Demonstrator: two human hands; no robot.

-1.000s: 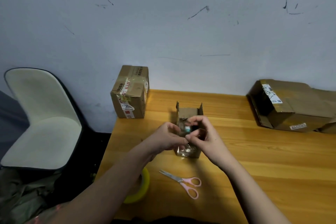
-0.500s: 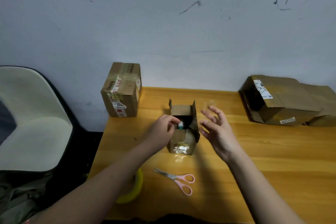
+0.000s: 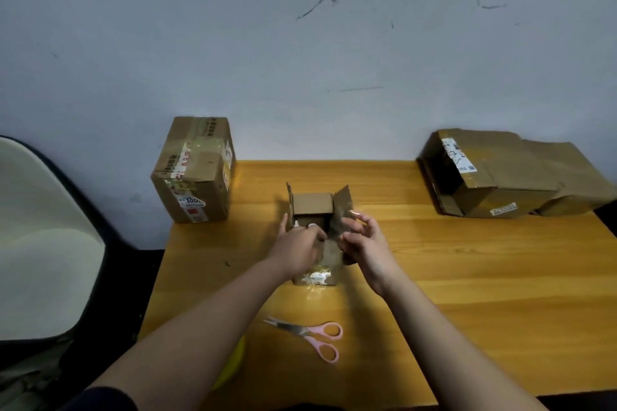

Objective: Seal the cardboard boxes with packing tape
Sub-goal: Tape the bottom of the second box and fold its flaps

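Note:
A small cardboard box (image 3: 314, 207) stands in the middle of the wooden table (image 3: 467, 277) with its top flaps up and small items visible inside. My left hand (image 3: 297, 247) lies over the box's near left side, fingers reaching across the opening and thumb raised. My right hand (image 3: 364, 243) holds the right flap between thumb and curled fingers. A yellow tape roll (image 3: 233, 367) lies near the table's front edge, mostly hidden under my left forearm.
Pink-handled scissors (image 3: 310, 335) lie in front of the small box. A taped box (image 3: 193, 173) stands at the table's back left corner. A large, partly flattened box (image 3: 500, 173) lies at the back right. A white chair (image 3: 43, 243) stands left of the table.
My right hand had come off the box and spread open; now it is back on the right flap. My left hand stays at the box opening.

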